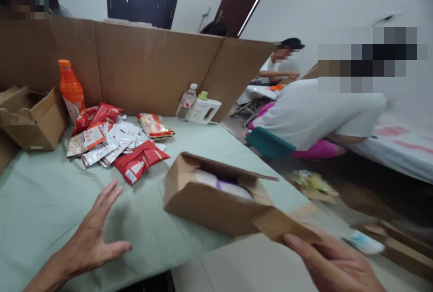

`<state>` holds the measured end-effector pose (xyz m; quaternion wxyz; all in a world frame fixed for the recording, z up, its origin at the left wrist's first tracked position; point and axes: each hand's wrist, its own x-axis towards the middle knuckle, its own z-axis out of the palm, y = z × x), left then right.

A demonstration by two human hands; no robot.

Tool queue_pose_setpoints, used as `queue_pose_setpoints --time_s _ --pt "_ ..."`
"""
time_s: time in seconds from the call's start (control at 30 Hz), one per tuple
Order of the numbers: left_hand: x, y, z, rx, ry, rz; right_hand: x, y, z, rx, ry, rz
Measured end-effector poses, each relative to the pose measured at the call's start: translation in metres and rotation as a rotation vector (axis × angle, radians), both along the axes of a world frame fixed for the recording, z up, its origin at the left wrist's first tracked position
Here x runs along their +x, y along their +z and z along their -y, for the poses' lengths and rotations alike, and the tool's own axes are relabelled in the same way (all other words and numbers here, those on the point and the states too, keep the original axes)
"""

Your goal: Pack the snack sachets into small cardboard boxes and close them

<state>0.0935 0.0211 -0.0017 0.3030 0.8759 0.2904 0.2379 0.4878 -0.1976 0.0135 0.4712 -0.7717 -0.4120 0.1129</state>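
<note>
The open brown rectangular cardboard box, at the pale-green cloth-covered table's near edge, its end flap pinched by the right hand while the left hand spreads wide and empty, should feel stiff-walled yet bendable at the flap, better gripped by its walls, though its blurred white contents leave the weight uncertain.

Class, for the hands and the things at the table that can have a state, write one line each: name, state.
Left hand, open and empty
Right hand, pinching a box flap
Near box, open
Far box, open
Orange bottle, capped, standing
Clear bottle, capped, standing
White jug, capped, standing
Packets, lying loose; whether sealed, cannot tell
</note>
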Motion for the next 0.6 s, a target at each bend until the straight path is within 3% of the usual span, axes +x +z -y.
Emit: queue_pose_setpoints --time_s 0.1,0.2,0.27,0.33,0.4,0.5,0.6 --pt "0.006 0.004 0.024 -0.100 -0.170 -0.005 -0.043 0.011 0.007 0.092 0.335 -0.052" --pt "0.000 0.010 0.032 -0.179 -0.174 0.029 -0.069 0.035 -0.001 0.117 0.698 -0.068" --pt "-0.007 0.011 0.031 -0.227 -0.124 0.053 -0.074 0.052 -0.006 0.023 0.872 -0.017" --pt "-0.013 0.009 0.026 -0.292 -0.074 0.065 -0.073 0.067 -0.012 -0.044 0.919 0.040" --pt "-0.014 0.004 0.020 -0.373 -0.057 0.094 -0.072 0.078 -0.024 -0.090 0.881 0.071" --pt "-0.007 -0.009 0.010 -0.446 -0.105 0.152 -0.082 0.092 -0.059 -0.190 0.840 0.168" --pt "0.002 -0.019 0.005 -0.456 -0.152 0.202 -0.097 0.101 -0.097 -0.290 0.919 0.335"
